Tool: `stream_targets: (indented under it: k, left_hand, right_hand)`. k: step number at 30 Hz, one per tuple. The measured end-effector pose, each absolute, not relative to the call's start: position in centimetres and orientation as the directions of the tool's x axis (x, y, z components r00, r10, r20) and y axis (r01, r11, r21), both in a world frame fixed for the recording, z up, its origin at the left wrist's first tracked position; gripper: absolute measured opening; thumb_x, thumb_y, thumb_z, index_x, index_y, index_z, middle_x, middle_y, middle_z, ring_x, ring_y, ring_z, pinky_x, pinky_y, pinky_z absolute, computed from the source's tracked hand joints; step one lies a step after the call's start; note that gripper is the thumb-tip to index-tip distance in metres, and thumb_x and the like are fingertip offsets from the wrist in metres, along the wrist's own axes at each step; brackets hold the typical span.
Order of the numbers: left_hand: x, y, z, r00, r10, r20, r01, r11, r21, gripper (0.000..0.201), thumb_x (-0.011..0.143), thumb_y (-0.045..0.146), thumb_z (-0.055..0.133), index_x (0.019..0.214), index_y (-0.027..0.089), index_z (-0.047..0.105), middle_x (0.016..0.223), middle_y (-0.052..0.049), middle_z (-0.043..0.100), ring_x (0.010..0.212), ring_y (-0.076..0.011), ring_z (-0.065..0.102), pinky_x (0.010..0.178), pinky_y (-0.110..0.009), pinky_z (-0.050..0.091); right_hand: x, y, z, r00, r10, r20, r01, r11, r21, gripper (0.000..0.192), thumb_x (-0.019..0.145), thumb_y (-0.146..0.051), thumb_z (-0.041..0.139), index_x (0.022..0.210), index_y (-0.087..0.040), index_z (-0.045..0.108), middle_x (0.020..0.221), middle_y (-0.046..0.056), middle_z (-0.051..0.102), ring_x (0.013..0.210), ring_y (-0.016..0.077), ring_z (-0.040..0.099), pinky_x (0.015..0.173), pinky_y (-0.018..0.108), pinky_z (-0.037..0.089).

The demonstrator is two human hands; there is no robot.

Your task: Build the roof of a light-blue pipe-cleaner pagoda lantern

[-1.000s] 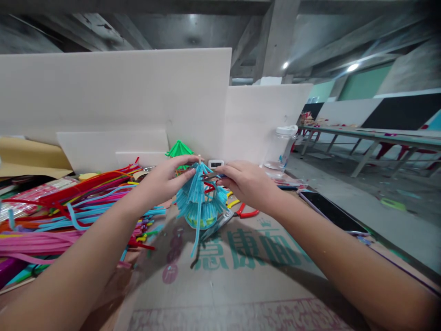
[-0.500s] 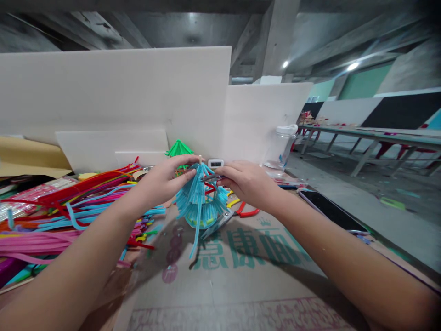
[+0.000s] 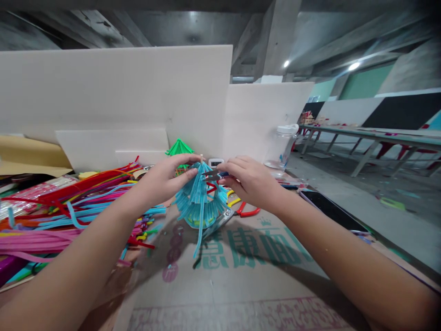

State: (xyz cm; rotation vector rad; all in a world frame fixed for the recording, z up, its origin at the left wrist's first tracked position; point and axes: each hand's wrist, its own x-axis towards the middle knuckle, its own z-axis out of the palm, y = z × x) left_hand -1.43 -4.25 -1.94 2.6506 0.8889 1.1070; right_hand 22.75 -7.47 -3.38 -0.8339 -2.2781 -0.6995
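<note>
A tiered model of light-blue pipe cleaners, with a wooden stick at its top, stands upright on the cardboard. My left hand pinches the upper tier near the stick with thumb and fingers. My right hand is closed round a small two-jawed tool with dark tips, its handle mostly hidden in the fingers; whether it is pliers or scissors I cannot tell. Those parted tips reach the model's upper tier. One long blue strand hangs down in front. Red strips show inside the model.
Red-handled scissors lie right behind the model. Bundles of coloured pipe cleaners cover the left side. A green model roof, a small white display and a clear bottle stand behind; a phone lies at right.
My right hand has turned slightly, and the tool's dark jaws now show parted at the upper tier. The hanging strand has swung a little to the right. My left hand keeps its pinch.
</note>
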Motion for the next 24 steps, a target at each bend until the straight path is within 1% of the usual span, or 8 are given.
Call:
stream_targets:
  k: [4,9,14,17,21,24]
  left_hand:
    - [-1.50,-4.31,-1.84,0.557,0.575,0.600,0.474,-0.813,0.339,0.036,0.094,0.039,0.052,0.123,0.021,0.064,0.124,-0.006,0.069,0.114,-0.0232,0.063,0.101,-0.035,0.048]
    - [-1.47,-4.27,-1.88,0.564,0.561,0.606,0.480,-0.820,0.312,0.037,0.094,0.038,0.051,0.123,0.019,0.064,0.124,-0.007,0.069,0.115,-0.0241,0.063,0.103,-0.038,0.047]
    - [-1.42,-4.15,-2.01,0.558,0.573,0.600,0.487,-0.812,0.323,0.038,0.093,0.040,0.051,0.123,0.021,0.063,0.126,-0.007,0.068,0.116,-0.0243,0.062,0.101,-0.038,0.048]
    - [-1.45,-4.20,-1.95,0.551,0.598,0.582,0.502,-0.795,0.341,0.037,0.093,0.040,0.051,0.124,0.022,0.063,0.127,-0.005,0.067,0.116,-0.0236,0.062,0.100,-0.036,0.048]
    - [-1.54,-4.24,-1.84,0.542,0.612,0.575,0.500,-0.785,0.365,0.038,0.094,0.043,0.050,0.123,0.022,0.063,0.126,-0.006,0.067,0.116,-0.0241,0.062,0.101,-0.037,0.048]
    - [-1.57,-4.25,-1.81,0.544,0.609,0.577,0.497,-0.788,0.363,0.037,0.094,0.043,0.050,0.122,0.023,0.063,0.126,-0.006,0.068,0.117,-0.0249,0.061,0.102,-0.038,0.047]
  right_hand:
    - [22.69,-7.38,-3.51,-0.621,0.406,0.671,0.711,0.652,0.264,0.023,0.098,-0.026,0.050,0.104,-0.011,0.066,0.092,0.012,0.070,0.082,0.0225,0.061,0.073,0.034,0.043]
    - [22.70,-7.14,-3.56,-0.622,0.420,0.661,0.710,0.658,0.251,0.021,0.098,-0.023,0.049,0.102,-0.013,0.067,0.089,0.011,0.071,0.081,0.0212,0.060,0.074,0.033,0.042]
    - [22.73,-6.95,-3.52,-0.625,0.440,0.645,0.714,0.656,0.243,0.022,0.099,-0.022,0.048,0.101,-0.012,0.068,0.086,0.010,0.070,0.079,0.0206,0.059,0.072,0.033,0.041]
    - [22.75,-6.98,-3.55,-0.621,0.430,0.655,0.713,0.657,0.244,0.022,0.099,-0.022,0.048,0.100,-0.012,0.067,0.086,0.010,0.069,0.079,0.0206,0.060,0.072,0.033,0.041]
    - [22.76,-7.24,-3.54,-0.588,0.394,0.707,0.718,0.657,0.231,0.023,0.100,-0.027,0.047,0.102,-0.013,0.065,0.090,0.011,0.070,0.082,0.0204,0.060,0.074,0.032,0.042]
    - [22.81,-7.33,-3.51,-0.584,0.400,0.706,0.725,0.649,0.231,0.024,0.100,-0.027,0.046,0.103,-0.014,0.065,0.091,0.012,0.070,0.083,0.0210,0.060,0.075,0.034,0.043]
